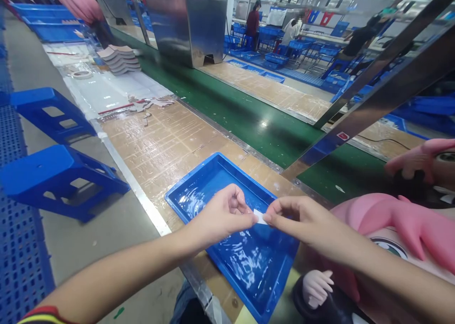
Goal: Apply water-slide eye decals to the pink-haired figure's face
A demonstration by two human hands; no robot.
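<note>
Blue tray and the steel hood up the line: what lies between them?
In the head view, only taped brown tabletop lies between the tray and hood, beside the green belt.

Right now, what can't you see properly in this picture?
- The small white piece, head view: pinched between the left hand and right hand, whose fingertips cover most of it, so its shape is unclear.
- The pink toy figure: cut off by the right and bottom edges.
- The blue tray: its near corner runs off the bottom edge.
- The workers in the background: too small and far to tell what they handle.
</note>
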